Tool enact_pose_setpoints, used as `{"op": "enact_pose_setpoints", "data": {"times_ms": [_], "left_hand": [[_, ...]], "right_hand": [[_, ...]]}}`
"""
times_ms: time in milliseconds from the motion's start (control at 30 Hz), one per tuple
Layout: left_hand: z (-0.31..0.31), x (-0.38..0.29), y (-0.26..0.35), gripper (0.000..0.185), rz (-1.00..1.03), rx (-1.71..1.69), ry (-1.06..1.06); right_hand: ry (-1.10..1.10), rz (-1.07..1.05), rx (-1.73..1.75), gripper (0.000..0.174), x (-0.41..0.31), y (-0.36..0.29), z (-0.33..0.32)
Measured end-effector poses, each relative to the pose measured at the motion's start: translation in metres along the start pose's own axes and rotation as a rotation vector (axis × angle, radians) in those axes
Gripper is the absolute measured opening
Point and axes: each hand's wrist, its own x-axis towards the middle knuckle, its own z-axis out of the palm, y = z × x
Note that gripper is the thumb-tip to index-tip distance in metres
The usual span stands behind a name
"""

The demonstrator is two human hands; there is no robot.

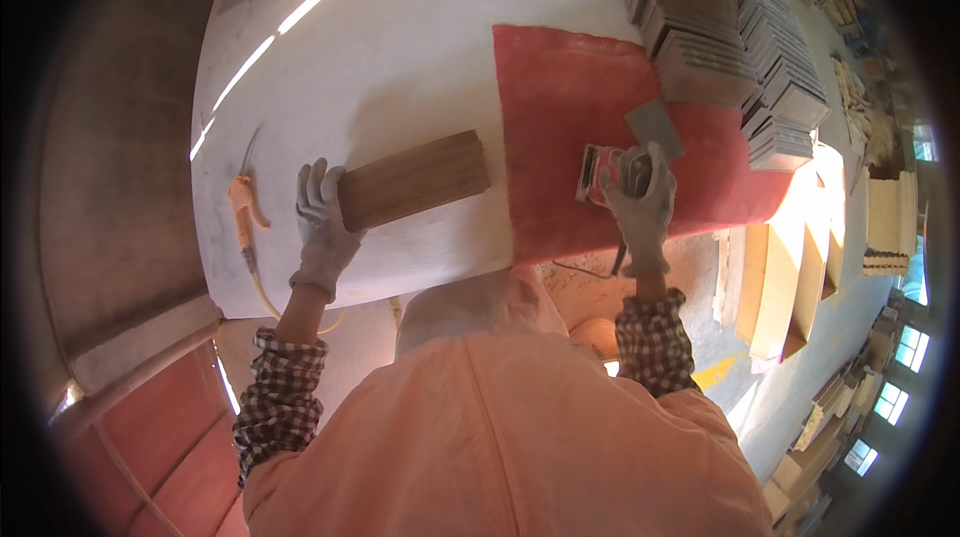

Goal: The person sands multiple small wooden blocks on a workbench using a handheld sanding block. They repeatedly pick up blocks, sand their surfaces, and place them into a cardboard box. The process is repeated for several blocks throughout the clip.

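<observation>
My left hand [322, 214], in a pale work glove, grips the left end of a brown wooden board [416, 178]. The board lies at a slant over the white table covering [427, 64]. Also gloved, my right hand [645, 199] is closed around a red and black electric sander [604, 175] on the red cloth [555, 101]. The sander's pad faces left, apart from the board. A flat grey sheet [656, 130] lies just beyond the sander. From below my right hand a dark cord [619, 259] trails off the table edge.
An orange air blow gun [241, 207] with a hose lies at the left. Stacks of wooden panels [697, 4] stand at the far right of the table. Open cardboard boxes [780, 282] are on the floor to the right. Bright light streaks cross the left table edge.
</observation>
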Motion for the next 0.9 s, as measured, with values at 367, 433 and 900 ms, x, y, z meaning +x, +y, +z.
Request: {"op": "enact_pose_setpoints", "data": {"times_ms": [367,433,900], "left_hand": [[-0.004,-0.002,0.010,0.106,-0.119,-0.126,-0.042],[-0.003,-0.001,0.013,0.107,-0.124,-0.123,-0.033],[-0.006,0.000,0.023,0.101,-0.189,-0.168,-0.016]], "right_hand": [[-0.637,0.037,0.253,0.055,0.059,0.016,0.000],[-0.619,0.010,0.156,0.055,0.059,0.013,0.001],[-0.609,-0.890,0.068,0.087,0.079,-0.103,-0.055]]}}
